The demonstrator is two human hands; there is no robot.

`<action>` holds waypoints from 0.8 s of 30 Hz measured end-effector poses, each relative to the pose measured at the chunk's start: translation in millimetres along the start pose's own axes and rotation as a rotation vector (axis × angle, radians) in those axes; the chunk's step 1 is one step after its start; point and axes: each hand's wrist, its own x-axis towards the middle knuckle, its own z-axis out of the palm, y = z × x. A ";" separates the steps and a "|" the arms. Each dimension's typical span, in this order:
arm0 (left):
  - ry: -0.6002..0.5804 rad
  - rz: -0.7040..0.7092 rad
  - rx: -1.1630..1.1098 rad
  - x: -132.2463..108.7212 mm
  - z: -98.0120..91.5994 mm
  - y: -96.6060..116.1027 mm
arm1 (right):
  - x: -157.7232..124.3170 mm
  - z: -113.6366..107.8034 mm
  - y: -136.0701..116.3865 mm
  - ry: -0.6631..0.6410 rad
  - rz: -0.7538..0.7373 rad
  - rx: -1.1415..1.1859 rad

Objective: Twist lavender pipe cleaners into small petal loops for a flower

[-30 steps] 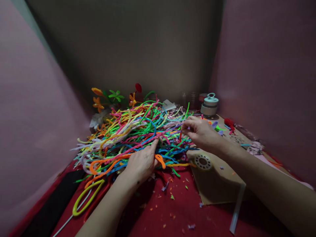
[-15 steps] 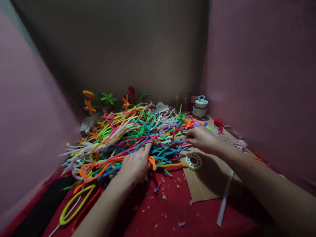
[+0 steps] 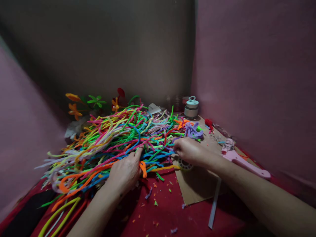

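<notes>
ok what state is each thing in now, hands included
Fuzzy stem heap: loose, tangled
Left hand: index finger extended on the heap
Right hand: fingers curled, grip hidden
Purple piece: folded into loops
White spool: partly covered by right hand
Cardboard: lying flat
Clear stick: lying partly past the cardboard
Lidded container: upright, lid on
Pink tool: lying down

Stems (image 3: 118, 131) lie under our left fingers (image 3: 138, 153), too many to count; past our right fingers (image 3: 178, 147) we count one jar (image 3: 191, 110), nearer us one roll (image 3: 184, 166) and one stick (image 3: 214, 207), rightward one pink tool (image 3: 247, 163).
</notes>
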 end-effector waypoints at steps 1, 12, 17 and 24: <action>-0.008 -0.003 0.006 0.3 -0.4 0.4 | -3.1 0.9 -5.8 0.006 0.004 -0.036; -0.054 -0.020 0.071 -1.3 -7.0 3.0 | -16.6 0.0 -23.4 0.032 -0.002 -0.081; -0.069 -0.024 0.069 -1.0 -7.7 4.4 | -6.7 -6.1 -4.9 0.067 0.081 -0.091; -0.062 0.077 -0.071 -13.2 -24.6 -12.0 | 9.3 -6.4 26.0 0.127 0.118 0.045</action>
